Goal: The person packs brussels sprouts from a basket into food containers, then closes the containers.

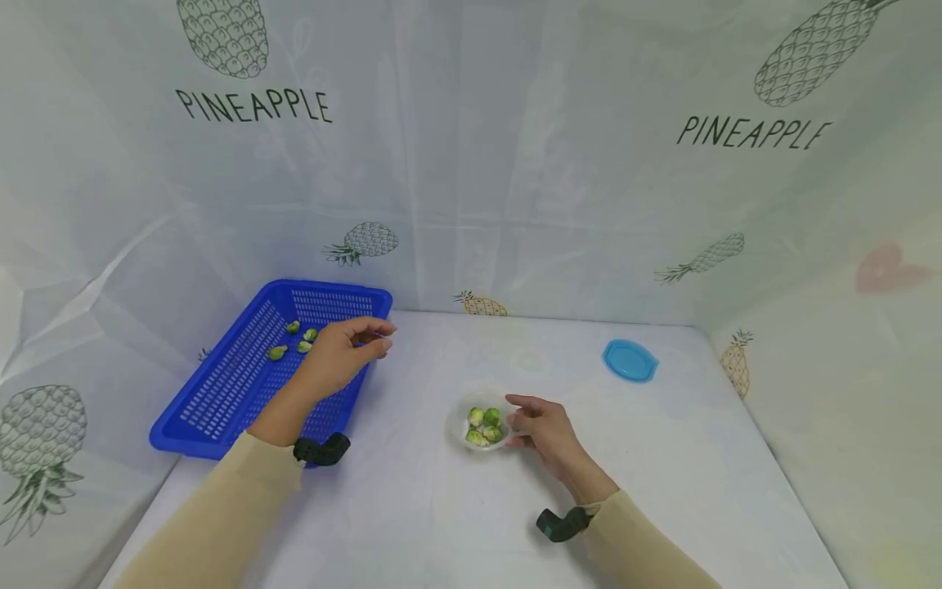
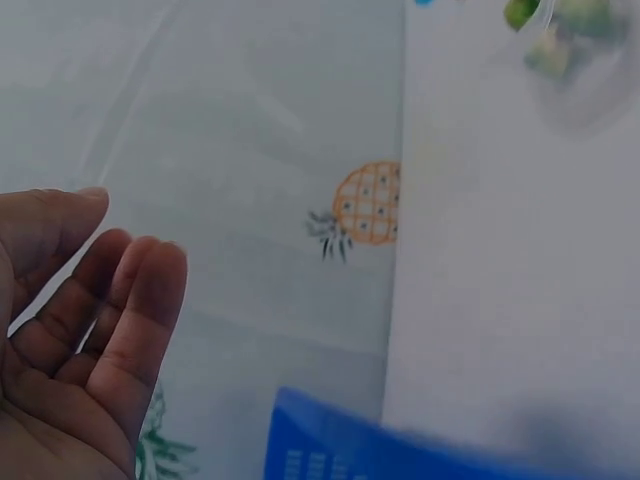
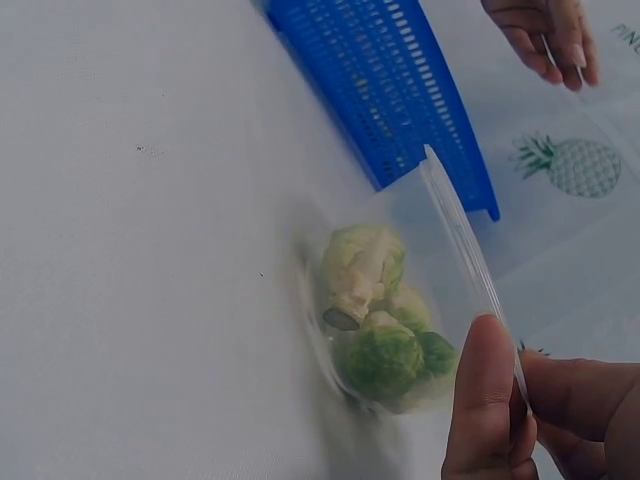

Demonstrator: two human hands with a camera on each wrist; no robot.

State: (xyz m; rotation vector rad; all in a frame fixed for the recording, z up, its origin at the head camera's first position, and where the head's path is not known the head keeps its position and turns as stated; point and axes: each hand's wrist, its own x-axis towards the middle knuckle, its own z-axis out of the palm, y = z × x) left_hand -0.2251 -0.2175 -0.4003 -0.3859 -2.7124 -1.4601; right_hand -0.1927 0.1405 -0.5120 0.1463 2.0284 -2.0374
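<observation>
A small clear plastic container (image 1: 458, 419) stands on the white table, holding several Brussels sprouts (image 3: 375, 315). My right hand (image 1: 546, 429) pinches its rim (image 3: 465, 245) from the right side, thumb and fingers on opposite faces of the wall. Over the right edge of a blue plastic basket (image 1: 213, 368), my left hand (image 1: 340, 353) hovers with loosely bent fingers and nothing between thumb and fingertips. More Brussels sprouts (image 1: 277, 352) lie inside the basket, some partly hidden behind that hand.
A round blue lid (image 1: 630, 361) lies at the back right of the table (image 1: 412, 515). White sheets (image 1: 515, 164) printed with pineapples hang behind the table and along both sides.
</observation>
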